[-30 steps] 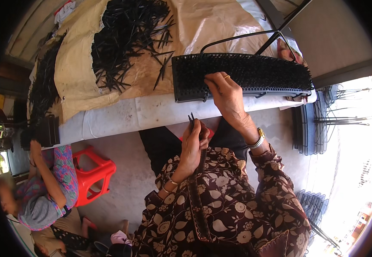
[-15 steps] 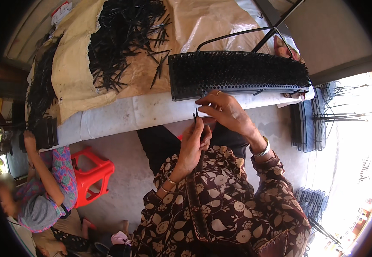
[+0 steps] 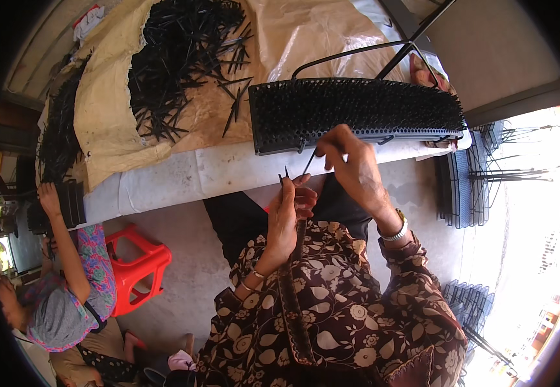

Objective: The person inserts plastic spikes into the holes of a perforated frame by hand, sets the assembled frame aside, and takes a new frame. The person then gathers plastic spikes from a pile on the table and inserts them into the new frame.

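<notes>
My left hand is closed, with the tips of thin black sticks poking up between thumb and fingers. Just above and to the right, my right hand pinches one dark, slender stick whose lower end points down at the left fingers. Both hands are in front of the table edge. Right behind them on the table rests a curved black perforated panel, densely filled with upright black bristles. Loose black sticks of similar look lie heaped on brown sheeting to the left.
Bent metal rods rise behind the panel. White covering hangs along the table's front edge. A red plastic stool stands at left, beside another person with a hand at the table. Perforated panels are stacked at right.
My right hand has drawn back slightly to the right, and its stick now shows slanting downward. The left fingers have loosened a little, and the other person's head and arm have shifted.
</notes>
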The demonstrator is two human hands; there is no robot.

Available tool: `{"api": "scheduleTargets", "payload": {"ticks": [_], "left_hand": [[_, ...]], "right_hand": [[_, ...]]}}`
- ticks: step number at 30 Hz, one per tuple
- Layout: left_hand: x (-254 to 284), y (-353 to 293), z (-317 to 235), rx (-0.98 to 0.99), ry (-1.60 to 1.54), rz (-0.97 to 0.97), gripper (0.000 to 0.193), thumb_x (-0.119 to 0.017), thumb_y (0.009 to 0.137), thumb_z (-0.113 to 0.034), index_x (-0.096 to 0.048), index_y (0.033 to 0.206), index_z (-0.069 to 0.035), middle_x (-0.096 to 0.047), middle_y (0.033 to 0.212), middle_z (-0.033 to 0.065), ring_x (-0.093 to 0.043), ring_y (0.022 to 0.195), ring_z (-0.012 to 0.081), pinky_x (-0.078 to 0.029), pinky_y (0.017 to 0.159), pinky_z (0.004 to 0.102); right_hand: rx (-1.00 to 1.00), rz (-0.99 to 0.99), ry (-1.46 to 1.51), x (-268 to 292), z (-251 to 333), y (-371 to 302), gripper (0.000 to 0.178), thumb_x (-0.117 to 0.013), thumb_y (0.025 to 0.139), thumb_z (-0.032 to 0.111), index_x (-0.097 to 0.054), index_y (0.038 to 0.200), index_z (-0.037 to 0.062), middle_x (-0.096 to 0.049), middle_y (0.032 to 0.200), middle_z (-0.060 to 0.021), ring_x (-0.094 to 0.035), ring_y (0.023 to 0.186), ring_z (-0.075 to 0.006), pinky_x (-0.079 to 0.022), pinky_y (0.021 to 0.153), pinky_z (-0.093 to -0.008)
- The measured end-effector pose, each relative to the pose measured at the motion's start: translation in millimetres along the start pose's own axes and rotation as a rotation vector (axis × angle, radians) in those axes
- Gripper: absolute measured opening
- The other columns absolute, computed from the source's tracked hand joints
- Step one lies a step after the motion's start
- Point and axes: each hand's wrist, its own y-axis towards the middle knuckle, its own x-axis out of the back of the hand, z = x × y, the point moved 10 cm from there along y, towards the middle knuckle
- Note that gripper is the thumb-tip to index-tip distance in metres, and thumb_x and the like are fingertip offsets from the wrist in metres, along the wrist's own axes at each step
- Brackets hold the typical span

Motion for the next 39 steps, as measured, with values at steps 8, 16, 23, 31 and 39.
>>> {"api": "scheduleTargets", "payload": {"ticks": [8, 16, 23, 31, 39], "left_hand": [[-8, 2, 17, 0.078, -0.105, 0.163, 0.05, -0.043, 0.101, -0.045, -0.057, 0.109, 0.002, -0.04, 0.065, -0.0039, -0.027, 0.052, 0.0038, -0.022, 0.047, 0.021], [-6, -2, 8, 0.046, -0.115, 0.126, 0.045, -0.045, 0.1, -0.047, -0.049, 0.078, -0.008, -0.041, 0.06, -0.0046, -0.027, 0.047, 0.003, -0.021, 0.044, 0.0211], [-6, -3, 7, 0.036, -0.115, 0.13, 0.044, -0.046, 0.1, -0.046, -0.051, 0.082, -0.006, -0.044, 0.062, -0.004, -0.028, 0.047, 0.0029, -0.022, 0.044, 0.0205], [-12, -5, 3, 0.008, -0.092, 0.193, 0.045, -0.045, 0.1, -0.045, -0.055, 0.09, -0.002, -0.044, 0.064, -0.0044, -0.029, 0.049, 0.0027, -0.023, 0.044, 0.0205], [-14, -6, 4, 0.007, -0.079, 0.215, 0.044, -0.044, 0.101, -0.043, -0.055, 0.094, -0.002, -0.043, 0.064, -0.0046, -0.028, 0.049, 0.0024, -0.022, 0.044, 0.0204]], "right_hand": [[0.386, -0.377, -0.275, 22, 26, 14, 0.01, -0.064, 0.085, 0.001, -0.057, 0.092, 0.0032, -0.061, 0.072, -0.0111, -0.061, 0.061, -0.0263, -0.048, 0.055, -0.0352], [0.462, -0.419, -0.385, 18, 34, 11, 0.012, -0.067, 0.083, 0.002, -0.056, 0.09, 0.0036, -0.062, 0.072, -0.0108, -0.061, 0.062, -0.0281, -0.047, 0.056, -0.0362], [0.456, -0.443, -0.432, 16, 35, 6, 0.013, -0.067, 0.083, 0.002, -0.056, 0.089, 0.0045, -0.062, 0.07, -0.0097, -0.061, 0.061, -0.0268, -0.048, 0.055, -0.0358], [0.382, -0.404, -0.454, 12, 31, 11, 0.013, -0.067, 0.084, 0.005, -0.054, 0.084, 0.0048, -0.062, 0.07, -0.0095, -0.061, 0.06, -0.0272, -0.048, 0.055, -0.0358], [0.464, -0.321, -0.567, -11, 28, 16, 0.014, -0.066, 0.086, 0.012, -0.053, 0.082, 0.0085, -0.057, 0.067, -0.008, -0.057, 0.058, -0.029, -0.046, 0.053, -0.0391]]}}
